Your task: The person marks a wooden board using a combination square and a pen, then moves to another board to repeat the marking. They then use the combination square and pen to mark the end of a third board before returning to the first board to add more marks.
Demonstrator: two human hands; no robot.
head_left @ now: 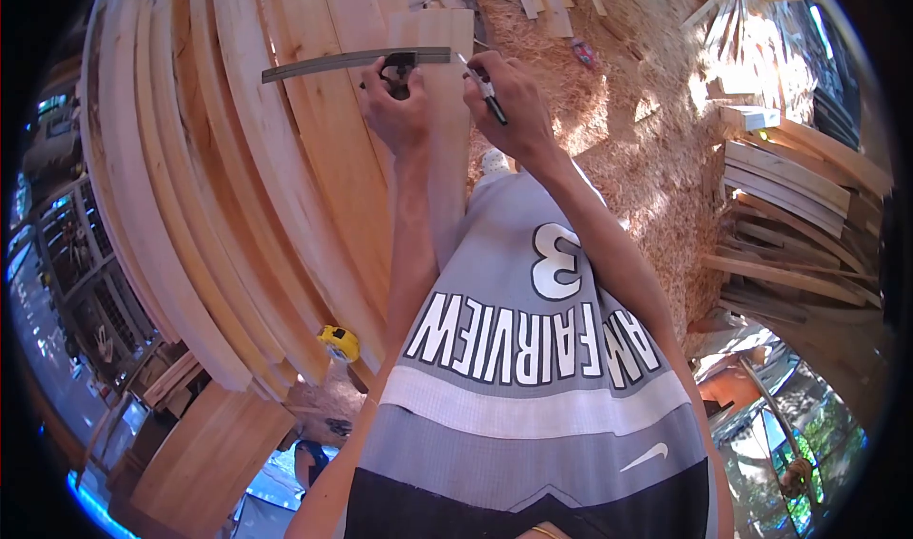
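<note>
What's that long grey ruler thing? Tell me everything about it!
The ruler is a long, thin, flat grey strip that looks like metal. It lies crosswise over pale wooden planks, with its right end on a narrow board. A black block sits on it near that end. The left hand grips the block and presses the ruler to the wood. The right hand holds a pen, tip close by the ruler's right end. Any markings are too small to read.

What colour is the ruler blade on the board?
Grey blade on the ruler; its head at the left hand is black. Head view.
</note>
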